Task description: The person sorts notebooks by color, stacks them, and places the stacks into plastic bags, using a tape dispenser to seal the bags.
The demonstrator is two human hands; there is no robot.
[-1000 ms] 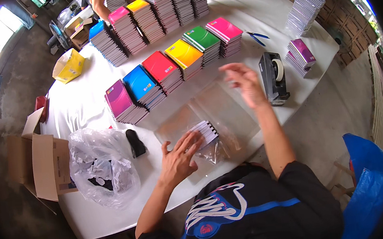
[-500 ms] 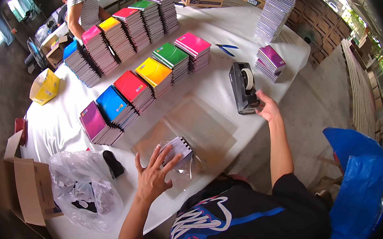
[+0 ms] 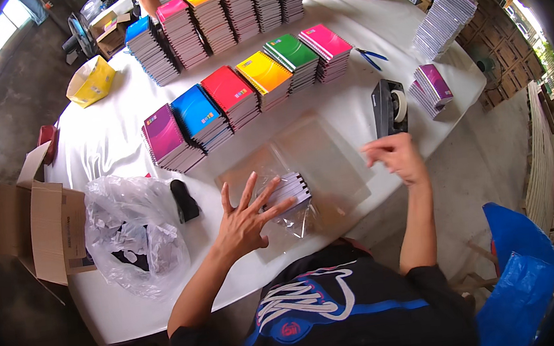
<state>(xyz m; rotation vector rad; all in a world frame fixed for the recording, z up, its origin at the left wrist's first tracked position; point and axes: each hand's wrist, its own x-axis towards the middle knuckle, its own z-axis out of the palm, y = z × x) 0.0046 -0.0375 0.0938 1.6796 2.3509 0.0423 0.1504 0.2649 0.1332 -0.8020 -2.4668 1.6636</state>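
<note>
Where grey floor (image 3: pixel 481 143) flanks a white table (image 3: pixel 116 135), twelve notebook stacks (image 3: pixel 228 91) form two rows; the left hand (image 3: pixel 245 223) spreads over one notepad (image 3: pixel 294 190); the right hand (image 3: pixel 401 158) curls, grip unclear.

The black short-sleeved shirt (image 3: pixel 379 331) carries a blue stripe (image 3: pixel 396 305), looping white print (image 3: pixel 301 302) and a round blue emblem (image 3: pixel 291 330).

Head-worn fisheye — facing down, close above the hands (image 3: pixel 242 226).

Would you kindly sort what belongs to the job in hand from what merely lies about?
Likely in the job: small ring-bound pad under the left hand, clear plastic, tape dispenser, notebook stacks.

Apparently lying about: blue-handled pliers, yellow container.
</note>
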